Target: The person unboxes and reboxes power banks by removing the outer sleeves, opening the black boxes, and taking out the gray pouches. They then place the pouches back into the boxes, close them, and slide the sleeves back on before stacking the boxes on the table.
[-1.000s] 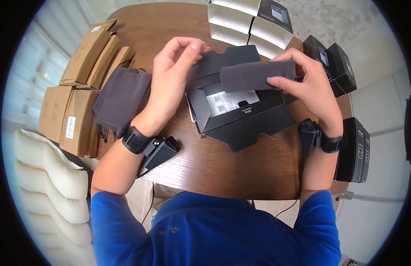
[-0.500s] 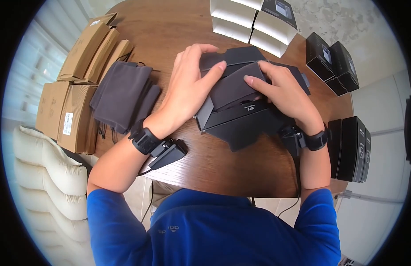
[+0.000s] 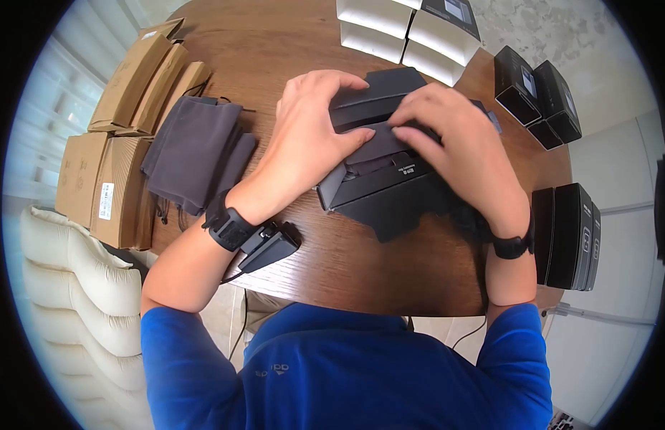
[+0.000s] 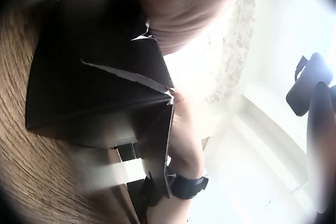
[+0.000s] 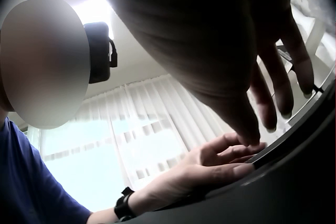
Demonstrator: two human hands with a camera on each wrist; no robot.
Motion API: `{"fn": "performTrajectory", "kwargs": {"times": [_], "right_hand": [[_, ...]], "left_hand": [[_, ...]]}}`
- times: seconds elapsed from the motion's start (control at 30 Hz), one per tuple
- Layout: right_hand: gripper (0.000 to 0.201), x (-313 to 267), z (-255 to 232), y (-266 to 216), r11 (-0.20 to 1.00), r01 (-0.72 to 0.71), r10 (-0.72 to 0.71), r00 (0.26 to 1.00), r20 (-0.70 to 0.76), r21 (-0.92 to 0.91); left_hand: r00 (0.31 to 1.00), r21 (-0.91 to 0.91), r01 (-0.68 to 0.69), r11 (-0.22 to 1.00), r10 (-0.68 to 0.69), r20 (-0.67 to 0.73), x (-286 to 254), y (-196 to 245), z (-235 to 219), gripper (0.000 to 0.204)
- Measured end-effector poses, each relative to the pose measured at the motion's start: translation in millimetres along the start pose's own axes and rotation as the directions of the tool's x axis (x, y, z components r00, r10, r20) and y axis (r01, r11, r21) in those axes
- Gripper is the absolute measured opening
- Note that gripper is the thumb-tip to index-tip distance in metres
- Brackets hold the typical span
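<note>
A black cardboard box [image 3: 400, 208] with its flaps spread lies on the table before me, small white lettering on its near wall. Inside it is a folded dark grey cloth pouch [image 3: 379, 148], level with the opening. My left hand [image 3: 304, 136] rests across the box's left end, thumb on the pouch and fingers toward the far flap. From the right, my right hand [image 3: 458, 140] touches the pouch with thumb and fingertips; its fingers reach down, extended, in the right wrist view. The left wrist view shows the box's dark side [image 4: 79, 45] with a split edge.
To the left lie stacked dark grey pouches [image 3: 193, 150] beside brown cardboard cartons [image 3: 121, 93]. Open white-lined boxes [image 3: 375, 46] stand at the back. Black boxes [image 3: 519, 89] sit at the far right, more black boxes [image 3: 565, 236] at the near right. The table's edge [image 3: 390, 312] curves close to my body.
My right hand has brought the pouch down and left into the open box, covering the printed white paper there. My left hand has moved right onto the box.
</note>
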State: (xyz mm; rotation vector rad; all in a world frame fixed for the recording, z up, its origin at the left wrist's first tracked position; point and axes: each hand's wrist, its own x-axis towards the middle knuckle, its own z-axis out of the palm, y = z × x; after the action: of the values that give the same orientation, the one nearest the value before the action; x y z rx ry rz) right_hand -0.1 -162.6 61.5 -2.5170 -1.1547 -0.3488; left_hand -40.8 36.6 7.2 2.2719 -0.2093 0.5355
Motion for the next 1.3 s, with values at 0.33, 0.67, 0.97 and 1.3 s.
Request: {"fn": "performTrajectory", "kwargs": {"times": [0.33, 0.67, 0.97, 1.3], "right_hand": [[0.026, -7, 15, -10, 0.980, 0.117, -0.157, 0.953, 0.261, 0.163], [0.030, -8, 22, 3, 0.961, 0.159, -0.199, 0.965, 0.171, 0.225], [0.045, -28, -31, -5, 0.962, 0.213, -0.253, 0.932, 0.258, 0.173], [0.067, -30, -39, -14, 0.969, 0.216, -0.245, 0.903, 0.353, 0.121]], "left_hand": [[0.986, -0.269, 0.088, 0.959, -0.123, -0.116, 1, -16, 9, 0.052], [0.876, -0.834, 0.418, 0.361, -0.404, 0.264, 10, -13, -3, 0.048], [0.956, -0.695, 0.269, 0.667, -0.100, 0.274, 12, -15, -4, 0.029], [0.960, -0.639, 0.232, 0.733, -0.066, 0.272, 14, -14, -4, 0.044]]}}
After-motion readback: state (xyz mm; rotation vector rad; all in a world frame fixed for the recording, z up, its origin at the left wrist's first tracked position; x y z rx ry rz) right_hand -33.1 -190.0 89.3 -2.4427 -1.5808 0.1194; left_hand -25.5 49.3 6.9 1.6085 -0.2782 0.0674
